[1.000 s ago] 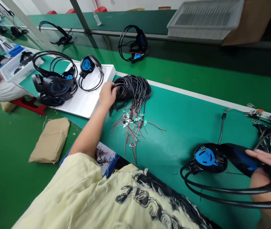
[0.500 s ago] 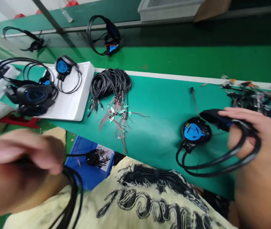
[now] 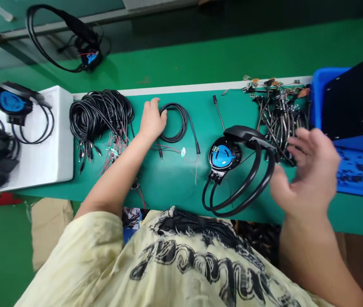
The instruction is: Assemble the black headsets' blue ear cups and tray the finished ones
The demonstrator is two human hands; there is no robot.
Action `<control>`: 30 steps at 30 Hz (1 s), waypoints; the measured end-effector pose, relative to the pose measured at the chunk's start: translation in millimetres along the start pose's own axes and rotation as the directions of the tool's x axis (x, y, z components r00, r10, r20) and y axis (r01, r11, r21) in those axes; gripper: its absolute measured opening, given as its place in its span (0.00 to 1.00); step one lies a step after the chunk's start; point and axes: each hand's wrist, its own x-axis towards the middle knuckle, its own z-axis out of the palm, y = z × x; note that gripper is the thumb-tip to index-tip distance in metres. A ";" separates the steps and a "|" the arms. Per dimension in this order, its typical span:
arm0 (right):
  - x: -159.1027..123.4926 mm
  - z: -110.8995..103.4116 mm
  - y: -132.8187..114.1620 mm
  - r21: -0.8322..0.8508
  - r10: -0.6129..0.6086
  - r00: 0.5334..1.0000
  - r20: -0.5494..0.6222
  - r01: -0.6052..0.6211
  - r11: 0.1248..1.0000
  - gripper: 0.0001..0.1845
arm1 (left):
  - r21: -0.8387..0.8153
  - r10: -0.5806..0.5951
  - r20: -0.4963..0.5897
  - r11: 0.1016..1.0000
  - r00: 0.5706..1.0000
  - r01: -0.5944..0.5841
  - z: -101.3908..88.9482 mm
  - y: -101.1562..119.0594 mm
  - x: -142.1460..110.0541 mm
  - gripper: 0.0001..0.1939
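A coiled black cable (image 3: 186,128) lies on the green table, its small green-and-white board (image 3: 183,151) on red wires beside it. My left hand (image 3: 152,121) is at the coil's left edge, thumb apart from the fingers and close to the loops. In front of me rests a headset (image 3: 240,134) with a double black headband; one ear cup is uncovered, showing a blue disc (image 3: 222,157), and a thin microphone boom (image 3: 219,113) points away from me. Just right of the headband my right hand (image 3: 309,170) hovers, slightly blurred, fingers and thumb apart, holding nothing.
A bundle of black cables (image 3: 100,113) lies left of my left hand. Farther left, a white foam tray (image 3: 53,162) holds headsets. Small wired parts (image 3: 280,115) are heaped at right beside a blue bin (image 3: 318,96). Another headset (image 3: 88,47) sits beyond the table.
My left hand has moved from the near left to the table's middle; the black cable it held now lies coiled there. My right hand has let go of the headset. The camera has turned right.
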 end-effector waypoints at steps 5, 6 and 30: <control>-27.1 -22.2 -15.2 -0.182 -0.020 0.992 0.127 0.043 0.982 0.21 | -0.010 0.423 0.169 0.904 0.890 -0.427 -42.7 1.7 -73.2 0.14; -26.3 -20.3 -19.7 -0.145 -0.071 0.975 0.210 0.103 0.984 0.20 | -0.046 0.472 0.244 0.878 0.847 -0.476 -43.3 5.1 -86.4 0.15; 62.7 108.8 -71.8 0.304 0.158 0.784 0.600 -0.407 0.861 0.11 | -0.138 0.404 -0.237 0.886 0.884 -0.442 -9.3 33.6 -121.1 0.08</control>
